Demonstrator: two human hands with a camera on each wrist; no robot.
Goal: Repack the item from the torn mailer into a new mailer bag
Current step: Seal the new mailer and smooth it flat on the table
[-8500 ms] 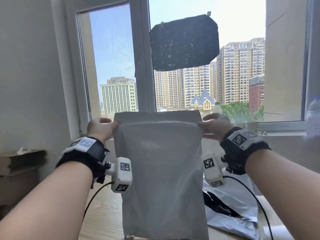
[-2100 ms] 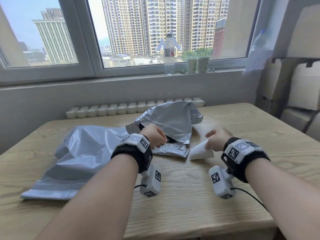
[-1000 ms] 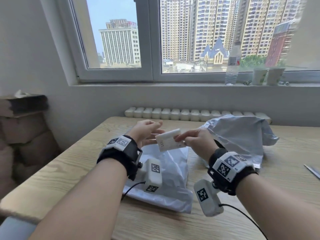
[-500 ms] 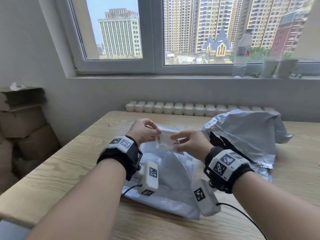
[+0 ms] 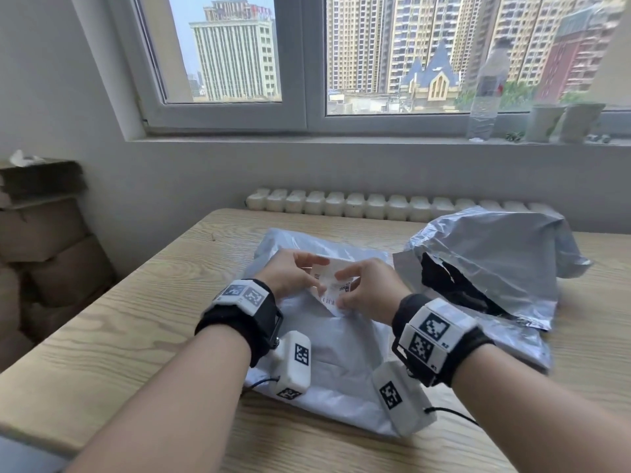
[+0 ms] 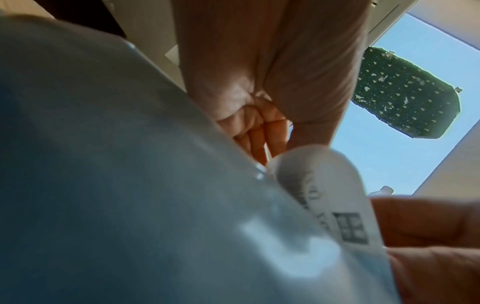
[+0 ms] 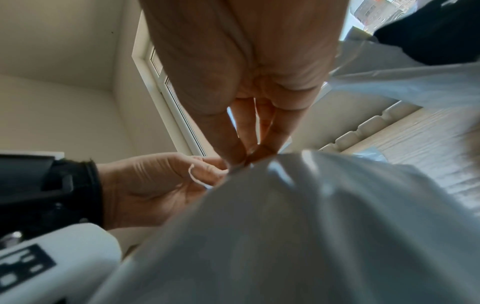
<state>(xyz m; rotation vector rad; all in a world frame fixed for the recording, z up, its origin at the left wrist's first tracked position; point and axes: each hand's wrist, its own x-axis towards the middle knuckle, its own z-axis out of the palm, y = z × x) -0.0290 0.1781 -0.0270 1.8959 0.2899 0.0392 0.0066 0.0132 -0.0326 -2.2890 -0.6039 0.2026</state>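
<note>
- The new mailer bag lay flat on the wooden table, and every other place here is given from that bag.
- Above the bag's middle, the left hand and the right hand both pinched a white label with barcodes, fingers curled on its edges.
- The label's lower corner touched the bag.
- Right of the bag lay the torn mailer, its dark inside showing.
</note>
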